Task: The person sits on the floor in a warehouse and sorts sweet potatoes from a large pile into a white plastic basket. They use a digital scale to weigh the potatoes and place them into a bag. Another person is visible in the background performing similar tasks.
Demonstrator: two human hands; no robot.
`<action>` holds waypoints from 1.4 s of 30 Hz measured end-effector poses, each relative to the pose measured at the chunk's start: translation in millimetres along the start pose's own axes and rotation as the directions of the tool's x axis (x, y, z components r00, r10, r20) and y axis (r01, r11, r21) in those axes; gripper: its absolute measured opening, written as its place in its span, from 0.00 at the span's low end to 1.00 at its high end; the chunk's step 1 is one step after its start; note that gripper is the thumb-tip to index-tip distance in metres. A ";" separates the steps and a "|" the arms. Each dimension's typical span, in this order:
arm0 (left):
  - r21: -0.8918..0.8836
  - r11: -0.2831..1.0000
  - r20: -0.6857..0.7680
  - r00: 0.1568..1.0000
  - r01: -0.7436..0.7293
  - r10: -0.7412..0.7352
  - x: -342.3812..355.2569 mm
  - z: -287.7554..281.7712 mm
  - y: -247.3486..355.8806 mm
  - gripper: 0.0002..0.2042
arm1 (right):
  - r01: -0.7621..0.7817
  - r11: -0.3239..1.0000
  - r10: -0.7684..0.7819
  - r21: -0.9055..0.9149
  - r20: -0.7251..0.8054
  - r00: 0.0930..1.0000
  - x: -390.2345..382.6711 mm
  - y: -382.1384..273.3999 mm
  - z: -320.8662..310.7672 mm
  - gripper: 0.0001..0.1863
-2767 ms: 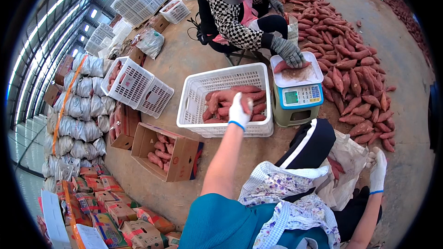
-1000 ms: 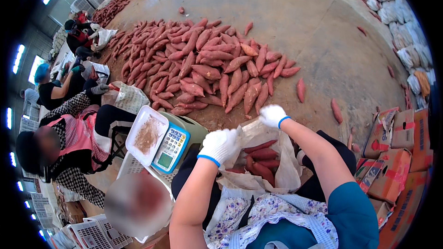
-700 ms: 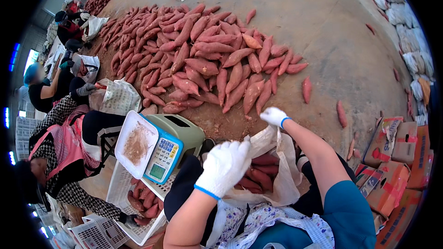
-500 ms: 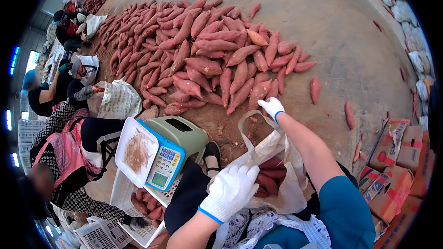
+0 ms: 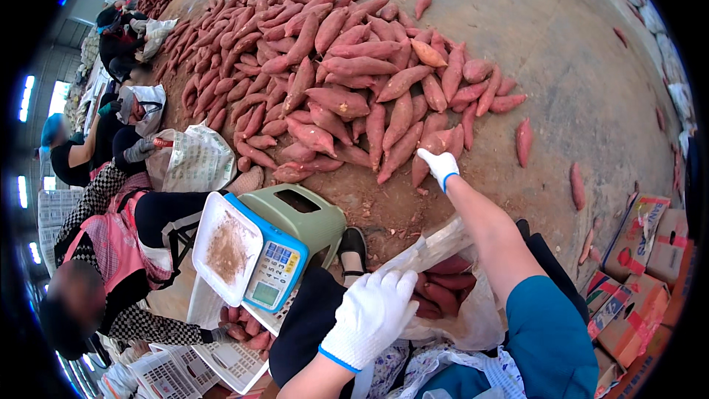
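Observation:
My right hand (image 5: 442, 168), in a white glove with a blue cuff, reaches the near edge of a big heap of red-skinned sweet potatoes (image 5: 354, 66). Its fingers stretch out over one sweet potato (image 5: 419, 171), with the fingertips partly hidden. Lower down, my left hand (image 5: 375, 314), gloved the same way, is closed at the rim of a whitish woven bag (image 5: 480, 314) between my legs; its fingertips are out of sight. Several sweet potatoes (image 5: 441, 295) lie inside this bag.
Left of me, a scale (image 5: 279, 266) with a soil-stained white tray stands by a green stool (image 5: 325, 222). A co-worker (image 5: 111, 244) sits beyond, one hand at a white crate (image 5: 236, 362) of sweet potatoes. Cardboard boxes (image 5: 635, 314) are stacked at right; loose sweet potatoes (image 5: 523, 142) dot the floor.
The view has shifted, so the heap sits farther right. My right hand has moved a little left against the heap, over a sweet potato. The bag's raised strap has dropped from sight.

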State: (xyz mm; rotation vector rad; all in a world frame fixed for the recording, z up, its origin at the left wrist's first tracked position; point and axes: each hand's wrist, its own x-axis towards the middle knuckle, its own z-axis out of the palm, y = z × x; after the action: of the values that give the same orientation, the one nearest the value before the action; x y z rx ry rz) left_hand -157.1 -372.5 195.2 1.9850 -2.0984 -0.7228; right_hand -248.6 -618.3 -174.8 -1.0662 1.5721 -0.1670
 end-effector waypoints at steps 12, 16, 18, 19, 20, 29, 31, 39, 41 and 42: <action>-0.178 0.950 -0.367 0.878 0.257 -0.306 26.9 -23.8 -23.0 0.27 | 0.152 0.885 -0.399 0.440 0.546 0.737 -128.5 -98.6 -31.0 0.15; -0.321 0.847 -0.386 0.758 0.424 -0.526 45.7 -37.9 -9.1 0.29 | 0.106 0.864 -0.460 0.492 0.688 0.562 -175.6 -131.5 -62.0 0.19; -0.432 0.740 -0.387 0.636 0.515 -0.668 50.3 -14.2 -16.7 0.38 | 0.030 0.897 -0.416 0.442 0.818 0.396 -213.1 -137.1 -46.6 0.24; -0.507 0.672 -0.376 0.563 0.539 -0.736 58.5 3.9 -28.5 0.41 | -0.022 0.905 -0.393 0.426 0.854 0.341 -253.6 -138.1 -34.8 0.26; -0.489 0.683 -0.336 0.606 0.543 -0.722 62.2 4.8 -31.0 0.43 | -0.003 0.903 -0.394 0.429 0.832 0.390 -267.1 -136.7 -36.5 0.28; -0.697 0.691 -0.435 0.656 0.189 -0.618 -42.5 -60.4 -25.8 0.38 | 0.203 0.909 -0.405 0.363 0.663 0.629 -266.7 -108.8 -164.0 0.32; -0.738 0.649 -0.499 0.496 0.188 -0.711 -74.5 -62.8 -50.4 0.37 | 0.140 0.895 -0.412 0.423 0.665 0.623 -301.9 -94.8 -167.6 0.30; -0.499 0.681 -0.623 0.324 0.536 -0.712 -145.0 -36.3 -195.6 0.32 | 0.080 0.747 -0.444 0.660 0.406 0.798 -341.1 -36.1 -219.1 0.24; -0.368 0.582 -0.569 0.319 0.726 -0.758 -166.0 -23.9 -219.1 0.35 | 0.068 0.729 -0.416 0.681 0.363 0.834 -346.8 -26.5 -219.1 0.23; -0.300 0.572 -0.556 0.348 0.763 -0.755 -177.2 -16.5 -232.7 0.35 | 0.082 0.720 -0.435 0.689 0.356 0.827 -348.5 -26.3 -212.7 0.22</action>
State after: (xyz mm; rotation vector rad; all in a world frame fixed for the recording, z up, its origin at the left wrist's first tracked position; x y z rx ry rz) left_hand 76.5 -203.9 141.8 2.6800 -0.6848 -0.0268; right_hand -444.0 -482.8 158.2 -0.6828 0.7633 -0.5563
